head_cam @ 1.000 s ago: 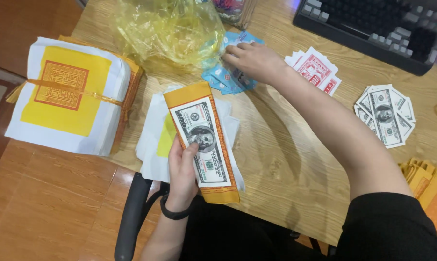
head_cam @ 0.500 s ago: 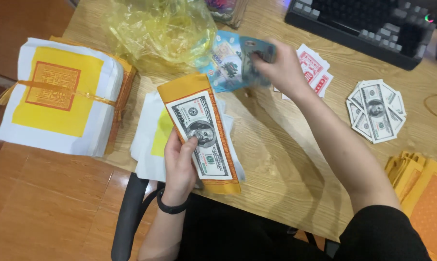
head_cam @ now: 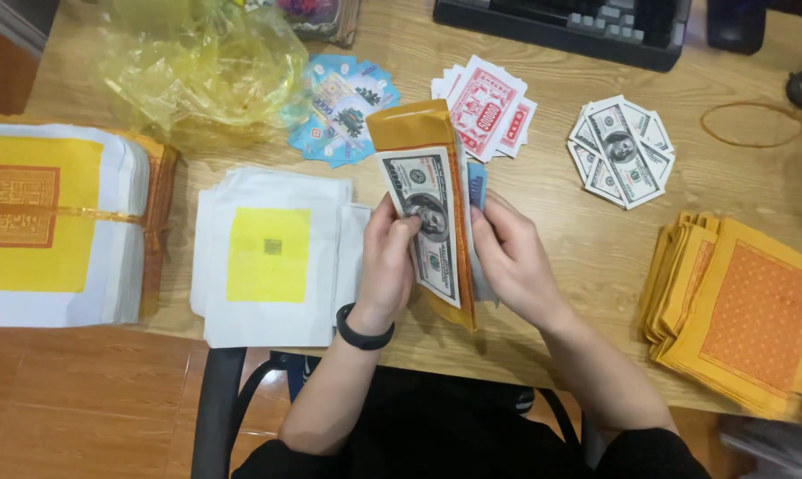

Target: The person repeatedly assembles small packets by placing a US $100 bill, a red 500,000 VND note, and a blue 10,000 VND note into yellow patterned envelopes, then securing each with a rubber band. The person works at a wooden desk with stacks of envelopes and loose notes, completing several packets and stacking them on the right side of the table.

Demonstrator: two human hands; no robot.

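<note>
Both hands hold one slim bundle above the middle of the desk (head_cam: 551,239), near its front edge. The left hand (head_cam: 390,257) grips the bundle's left side, its thumb lying across a grey-green banknote (head_cam: 427,222) that tops the stack. The right hand (head_cam: 512,257) closes on the right side, where a blue note edge (head_cam: 477,184) peeks out from behind. Beneath the banknote sits an orange-yellow paper sheet (head_cam: 410,124), longer than the note and tilted slightly toward the back edge.

Just left of the hands lies a stack of white sheets with a yellow square (head_cam: 268,257). At the left edge rests a thicker tied bundle of white-and-yellow paper (head_cam: 55,231). Toward the back are a crumpled yellow plastic bag (head_cam: 206,71), a fan of blue notes (head_cam: 343,111), a fan of red-and-white notes (head_cam: 485,102) and a fan of grey-green notes (head_cam: 622,151). Orange patterned sheets (head_cam: 747,310) are stacked at the right edge, a rubber band (head_cam: 751,124) behind them.
</note>
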